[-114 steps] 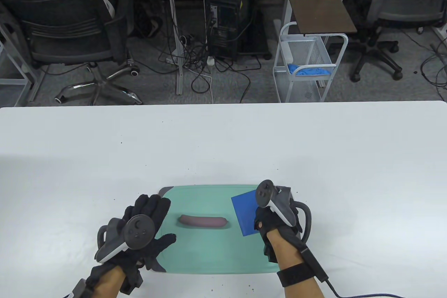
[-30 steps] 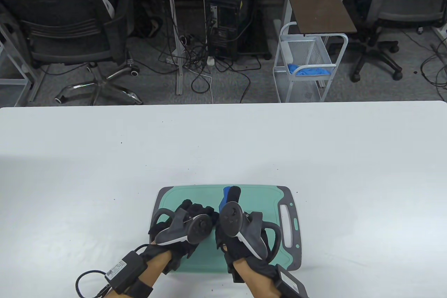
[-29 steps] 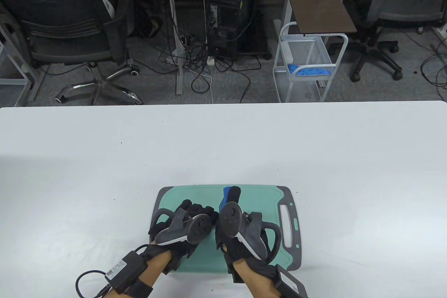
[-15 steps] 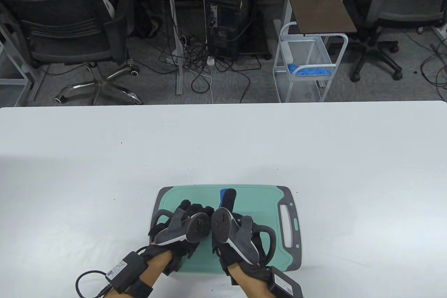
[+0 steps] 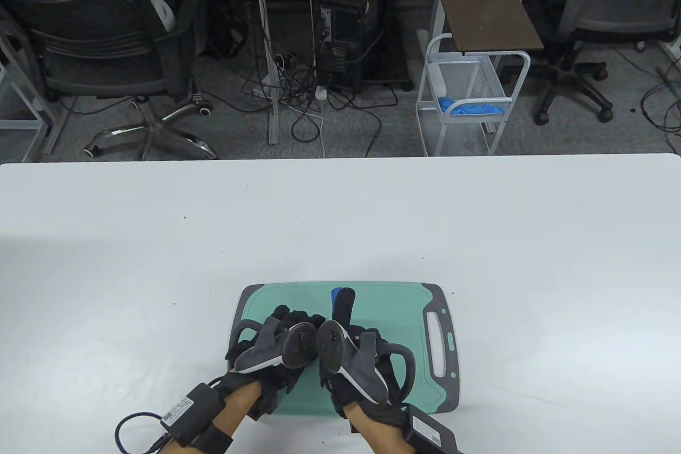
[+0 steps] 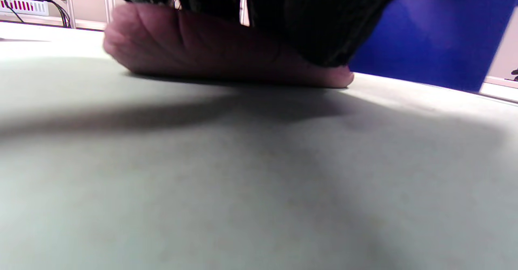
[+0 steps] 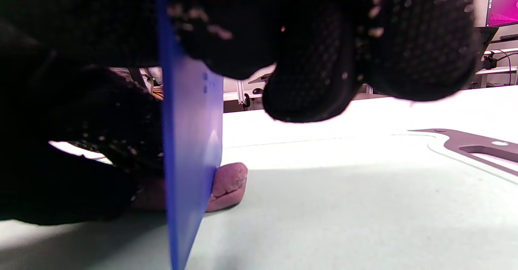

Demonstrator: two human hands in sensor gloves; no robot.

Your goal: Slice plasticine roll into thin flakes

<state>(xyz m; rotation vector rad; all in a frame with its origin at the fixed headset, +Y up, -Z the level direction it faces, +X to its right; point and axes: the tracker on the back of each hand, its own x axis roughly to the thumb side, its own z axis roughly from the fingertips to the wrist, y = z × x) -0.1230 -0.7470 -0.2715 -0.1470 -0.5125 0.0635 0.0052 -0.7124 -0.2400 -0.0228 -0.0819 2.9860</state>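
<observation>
I have one roll (image 6: 210, 55) of pinkish-brown plasticine, and it lies on the one green board (image 5: 393, 310), which sits on the white table (image 5: 340, 220) near its front edge. My left hand (image 5: 282, 342) rests on top of the roll; in the left wrist view my gloved fingers (image 6: 307, 23) press down on it from above, and one rounded end pokes out past them. My right hand (image 5: 346, 358) is right beside the left, trackers almost touching. It pinches one blue scraper (image 7: 190, 140), which stands upright on its edge. In the right wrist view the blade has cut into the roll close to its end (image 7: 228, 185), with a short stub showing on the far side of the blade. I count one stub, partly cut; whether the blade reaches the board I cannot tell. From above, the roll is hidden under my two hands, and only the top of the scraper (image 5: 336, 294) shows beside my index finger.
</observation>
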